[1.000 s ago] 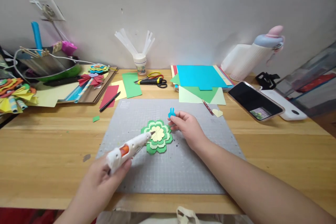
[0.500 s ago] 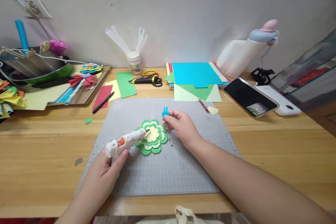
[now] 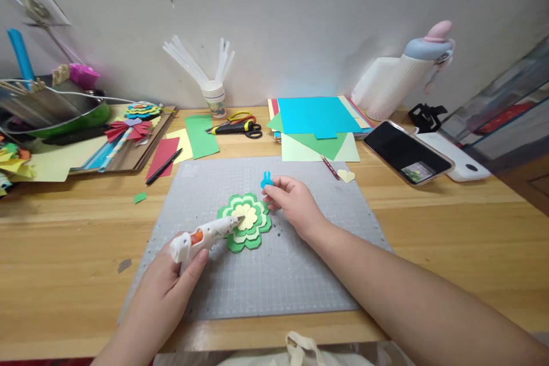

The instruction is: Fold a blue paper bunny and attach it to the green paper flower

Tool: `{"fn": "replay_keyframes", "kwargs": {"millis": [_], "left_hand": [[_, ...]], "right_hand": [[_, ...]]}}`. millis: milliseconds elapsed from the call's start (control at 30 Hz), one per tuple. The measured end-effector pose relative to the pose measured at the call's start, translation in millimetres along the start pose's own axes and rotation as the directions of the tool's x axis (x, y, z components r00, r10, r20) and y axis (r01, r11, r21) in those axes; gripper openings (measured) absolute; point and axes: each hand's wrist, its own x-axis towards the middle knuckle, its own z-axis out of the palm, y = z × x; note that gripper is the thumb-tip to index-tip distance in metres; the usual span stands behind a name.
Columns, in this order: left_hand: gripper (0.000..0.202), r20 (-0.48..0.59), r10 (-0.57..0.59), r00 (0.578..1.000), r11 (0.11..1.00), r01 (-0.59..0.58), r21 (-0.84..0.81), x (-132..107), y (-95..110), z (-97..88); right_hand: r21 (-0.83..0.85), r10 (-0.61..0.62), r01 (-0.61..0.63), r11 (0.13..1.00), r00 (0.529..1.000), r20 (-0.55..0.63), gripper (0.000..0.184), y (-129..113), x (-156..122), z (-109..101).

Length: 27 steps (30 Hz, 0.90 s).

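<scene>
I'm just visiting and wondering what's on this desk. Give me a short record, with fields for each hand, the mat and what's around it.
Left hand: holds glue gun
Nozzle: over the flower's yellow centre; contact cannot be told
Right hand: pinches blue cutout, two prongs up
Mat: layered green-and-yellow paper flower
Behind mat: cup of white sticks, scissors, paper stack
Back right: bottle, with phone in front
</scene>
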Motion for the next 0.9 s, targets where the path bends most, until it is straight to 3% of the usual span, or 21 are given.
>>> {"fn": "replay_keyframes", "kwargs": {"millis": [900], "left_hand": [[0.056, 0.021, -0.084, 0.996, 0.994, 0.082, 0.07, -1.2, 1.8, -4.8]], "right_hand": [[-0.019, -0.006, 0.006, 1.0, 1.0, -0.001, 0.019, 0.5, 0.5, -0.4]]}}
